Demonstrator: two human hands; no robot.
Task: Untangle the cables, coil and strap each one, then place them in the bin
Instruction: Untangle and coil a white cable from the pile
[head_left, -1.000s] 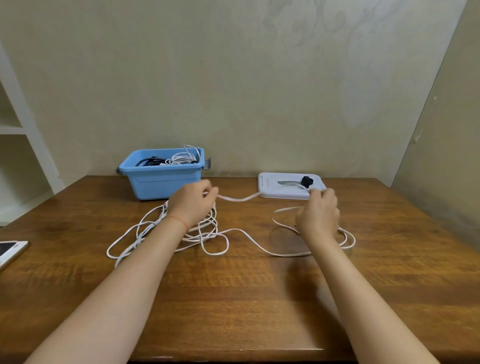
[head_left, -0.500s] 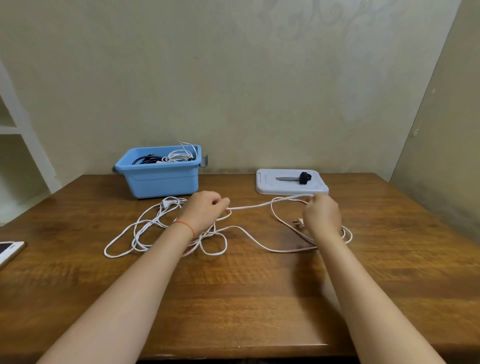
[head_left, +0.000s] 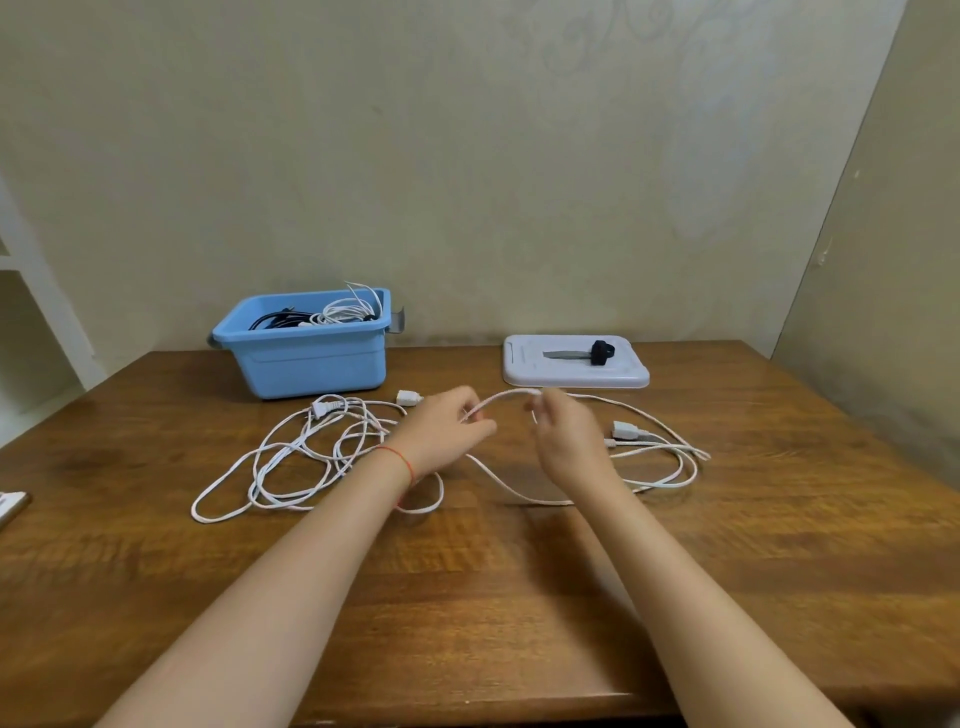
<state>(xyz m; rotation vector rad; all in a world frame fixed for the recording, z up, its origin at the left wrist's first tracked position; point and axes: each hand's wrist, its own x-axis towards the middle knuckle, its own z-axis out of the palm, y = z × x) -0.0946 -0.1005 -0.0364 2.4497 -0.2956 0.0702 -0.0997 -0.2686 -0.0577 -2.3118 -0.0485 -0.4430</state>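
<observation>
White cable (head_left: 503, 399), apparently pinched, both hands

two hands (head_left: 447, 431) (head_left: 566, 441), one blue bin (head_left: 311, 358), one white lid (head_left: 574, 371), three white plugs (head_left: 324, 407) (head_left: 407, 398) (head_left: 626, 430).

wall (head_left: 467, 156): beige, mottled | table (head_left: 467, 597): brown wood | shelf unit (head_left: 31, 312): white, left
</observation>
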